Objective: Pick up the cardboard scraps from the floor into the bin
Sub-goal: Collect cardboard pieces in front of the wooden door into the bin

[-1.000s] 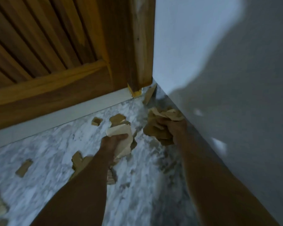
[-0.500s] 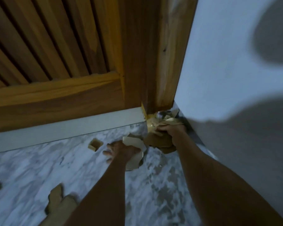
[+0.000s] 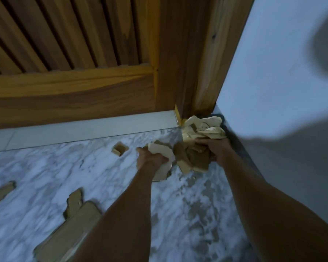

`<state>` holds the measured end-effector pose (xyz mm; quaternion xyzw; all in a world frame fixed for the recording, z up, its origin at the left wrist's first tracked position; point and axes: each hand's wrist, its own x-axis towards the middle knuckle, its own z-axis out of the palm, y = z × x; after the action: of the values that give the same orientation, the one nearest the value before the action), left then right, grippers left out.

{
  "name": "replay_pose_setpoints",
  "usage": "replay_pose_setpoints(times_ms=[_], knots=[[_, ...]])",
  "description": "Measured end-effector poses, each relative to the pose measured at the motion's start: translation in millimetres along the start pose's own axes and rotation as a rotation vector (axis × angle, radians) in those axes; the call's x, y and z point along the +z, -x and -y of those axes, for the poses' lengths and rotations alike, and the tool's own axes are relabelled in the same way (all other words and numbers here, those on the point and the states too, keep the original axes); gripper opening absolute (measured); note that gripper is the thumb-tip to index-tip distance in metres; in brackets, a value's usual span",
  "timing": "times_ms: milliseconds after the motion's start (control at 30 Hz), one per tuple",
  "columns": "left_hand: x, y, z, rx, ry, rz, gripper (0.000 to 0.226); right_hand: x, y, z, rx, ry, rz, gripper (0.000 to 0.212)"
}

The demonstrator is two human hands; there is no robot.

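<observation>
My right hand [image 3: 218, 148] grips a thick bunch of tan cardboard scraps [image 3: 203, 129] low in the corner where the door frame meets the wall. My left hand [image 3: 150, 159] is closed on a pale flat scrap [image 3: 162, 150] right beside that bunch. A small scrap [image 3: 119, 149] lies on the marble floor just left of my left hand. More scraps rest nearer me: one at the far left [image 3: 2, 192], and a large piece [image 3: 70, 231] partly under my left forearm. No bin is in view.
A slatted wooden door [image 3: 74, 53] and its frame [image 3: 201, 63] close the far side, with a pale threshold strip [image 3: 83, 129] below. A white wall [image 3: 282, 91] runs along the right. The marble floor [image 3: 45, 176] extends to the left.
Both hands stayed in the corner. My left hand has closed its fingers on the pale scrap and drawn up against the right hand's bunch. The view shifted slightly closer.
</observation>
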<state>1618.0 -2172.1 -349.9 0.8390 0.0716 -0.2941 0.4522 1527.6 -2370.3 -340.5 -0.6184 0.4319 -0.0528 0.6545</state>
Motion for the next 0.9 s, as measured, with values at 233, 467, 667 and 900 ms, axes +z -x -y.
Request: replay_pose_setpoints(times_ms=[233, 467, 667, 900], knots=[[-123.2, 21.5, 76.5, -0.082, 0.249, 0.041, 0.082, 40.5, 50.2, -5.8, 0.015, 0.167, 0.285, 0.064], [-233.2, 100.5, 154.9, -0.216, -0.158, 0.001, 0.103, 159.1, 133.6, -8.8, 0.043, 0.604, 0.643, 0.059], [-205.3, 109.3, 185.2, -0.102, -0.6, 0.059, 0.104, 193.5, 154.0, -42.5, 0.075, 0.859, 0.645, 0.069], [-219.3, 130.9, 201.5, 0.005, -0.221, 0.033, 0.107, 164.9, 161.1, -56.0, 0.044, 0.85, 0.449, 0.099]])
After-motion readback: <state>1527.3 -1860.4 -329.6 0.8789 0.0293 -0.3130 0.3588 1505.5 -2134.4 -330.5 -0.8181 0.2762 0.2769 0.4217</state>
